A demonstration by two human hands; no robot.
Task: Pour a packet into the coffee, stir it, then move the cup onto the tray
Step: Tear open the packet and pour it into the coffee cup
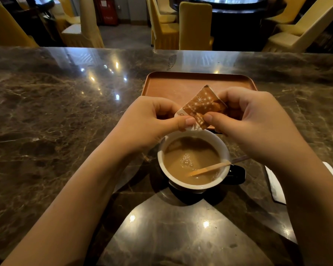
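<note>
A brown packet (203,106) with white star marks is pinched between both hands, just above the far rim of the cup. My left hand (152,120) grips its lower left corner. My right hand (248,120) holds its right side. Below them stands a white cup (192,186) of milky coffee on the marble counter, with a wooden stir stick (210,168) leaning in it toward the right. Its dark handle (236,174) points right. An orange-brown tray (173,87) lies beyond the cup, partly hidden by my hands.
The dark marble counter (56,116) stretches wide to both sides. A white paper napkin (275,185) lies at the right, partly under my right forearm. Yellow-covered chairs (195,25) and a dark round table (236,18) stand beyond the counter's far edge.
</note>
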